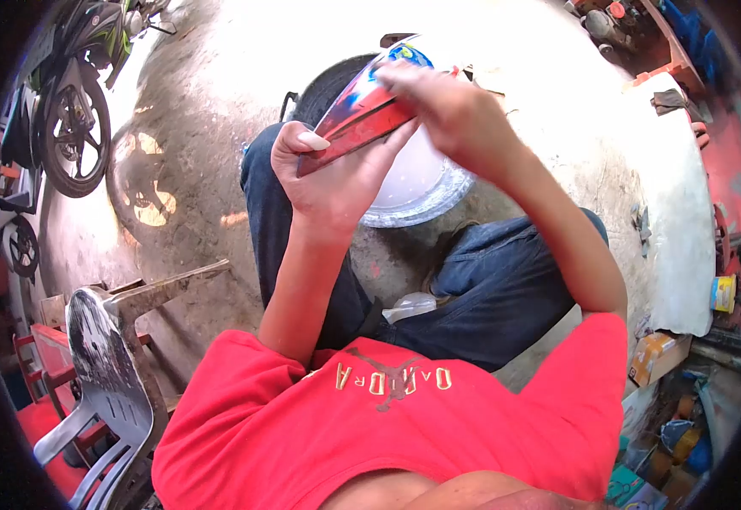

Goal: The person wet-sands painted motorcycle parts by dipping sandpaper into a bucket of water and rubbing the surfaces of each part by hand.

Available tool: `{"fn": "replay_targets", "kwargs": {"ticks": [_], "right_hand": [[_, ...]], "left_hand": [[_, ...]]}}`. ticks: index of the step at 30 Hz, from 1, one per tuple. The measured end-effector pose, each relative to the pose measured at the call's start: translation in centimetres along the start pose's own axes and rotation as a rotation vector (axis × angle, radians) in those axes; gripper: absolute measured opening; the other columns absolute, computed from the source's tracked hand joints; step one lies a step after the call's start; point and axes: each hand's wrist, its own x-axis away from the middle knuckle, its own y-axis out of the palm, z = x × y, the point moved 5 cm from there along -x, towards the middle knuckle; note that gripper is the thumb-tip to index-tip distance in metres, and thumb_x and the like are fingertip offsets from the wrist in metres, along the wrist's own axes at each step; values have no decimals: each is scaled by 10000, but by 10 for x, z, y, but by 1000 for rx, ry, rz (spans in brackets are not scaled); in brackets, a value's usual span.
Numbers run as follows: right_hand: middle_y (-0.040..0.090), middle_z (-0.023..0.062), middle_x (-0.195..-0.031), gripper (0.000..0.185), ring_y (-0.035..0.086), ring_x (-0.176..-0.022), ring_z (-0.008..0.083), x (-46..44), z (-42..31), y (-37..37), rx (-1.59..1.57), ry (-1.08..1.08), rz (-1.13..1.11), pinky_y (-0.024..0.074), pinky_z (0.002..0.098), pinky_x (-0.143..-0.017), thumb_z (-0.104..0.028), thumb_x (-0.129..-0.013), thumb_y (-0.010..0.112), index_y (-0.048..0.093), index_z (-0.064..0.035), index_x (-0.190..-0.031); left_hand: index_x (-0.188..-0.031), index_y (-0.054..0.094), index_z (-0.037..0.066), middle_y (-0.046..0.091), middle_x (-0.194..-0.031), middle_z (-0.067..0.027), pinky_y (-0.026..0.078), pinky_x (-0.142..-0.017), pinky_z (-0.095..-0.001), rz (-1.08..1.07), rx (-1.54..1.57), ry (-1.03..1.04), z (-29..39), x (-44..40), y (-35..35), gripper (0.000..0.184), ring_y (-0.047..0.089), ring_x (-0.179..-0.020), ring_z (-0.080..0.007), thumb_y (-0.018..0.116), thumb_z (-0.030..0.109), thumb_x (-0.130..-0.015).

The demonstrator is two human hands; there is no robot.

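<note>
A glossy red panel (369, 121) with blue, white and yellow graphics is raised above my knees; it looks like a vehicle body panel. My left hand (329, 174) grips its lower edge from beneath, with the thumb over the near corner. Across the far end of the panel lies my right hand (455, 110), its fingers bent together against the decorated face and slightly blurred. Whether anything sits under those fingers is hidden. Below the hands stands a pale round basin (421, 200), partly covered by them. A dark tub (323, 89) is behind the panel.
A motorcycle wheel (77, 127) stands at the upper left. To the left is a worn plastic chair (107, 365) beside a wooden piece (170, 287). On the right are a pale slab (676, 246), a cardboard box (659, 357) and a yellow-blue can (723, 294).
</note>
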Motion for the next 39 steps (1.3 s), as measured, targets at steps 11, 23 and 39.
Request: {"fn": "replay_targets", "kwargs": {"ticks": [11,23,39], "right_hand": [[702,182,-1187,342,695,-1074,342,2,6,-8,104,175,-73,552,416,-934,-16,-944,583,649,-58,-1277],[695,211,-1181,341,683,-1100,352,-2,-16,-6,29,38,-51,545,427,-963,-54,-956,573,644,-40,-1290],[697,198,-1190,375,697,-1065,346,-5,21,-2,79,302,-213,560,422,-933,-10,-939,525,645,-51,-1292]], "left_hand": [[-1464,199,-203,285,-1565,-332,-17,-1276,-566,19,-76,26,-1,2,4,1032,182,-1523,-424,549,165,-567],[-1448,256,-201,345,-1532,-314,38,-1283,-539,43,-56,32,-1,0,0,1007,259,-1490,-406,555,169,-561],[-1270,505,-135,498,-1407,-286,88,-1285,-527,41,-19,-43,-5,4,-3,740,364,-1439,-383,491,187,-604]]}}
